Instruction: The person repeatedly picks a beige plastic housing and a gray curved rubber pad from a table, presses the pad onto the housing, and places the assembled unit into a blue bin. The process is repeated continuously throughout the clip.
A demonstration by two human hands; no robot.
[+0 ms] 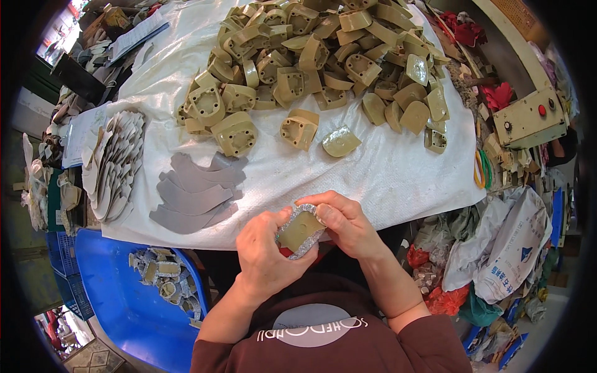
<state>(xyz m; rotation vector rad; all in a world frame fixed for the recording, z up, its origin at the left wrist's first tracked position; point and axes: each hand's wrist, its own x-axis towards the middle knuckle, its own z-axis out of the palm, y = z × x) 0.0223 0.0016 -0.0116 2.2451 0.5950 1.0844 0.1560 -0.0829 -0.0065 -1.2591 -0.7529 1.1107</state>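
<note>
Between my two hands, just off the near edge of the table, is an olive-tan shoe heel (298, 234) with glittery silver material wrapped round its rim. My left hand (262, 244) grips its left side, fingers curled beneath it. On the upper right, my right hand (344, 222) pinches the rim with thumb and fingers. A fan of flat grey cut pieces (194, 194) lies on the white sheet (398, 180) left of my hands. Beyond, two heels lie apart: one hollow with holes (300, 128), the other smooth side up (341, 142).
A large heap of bare heels (301, 84) covers the far table. Stacked pale cut pieces (114, 165) stand at the left edge. A blue tub (109, 292) below holds silver-wrapped heels (166, 273). Plastic bags (519, 233) crowd the right, below a control box (532, 119).
</note>
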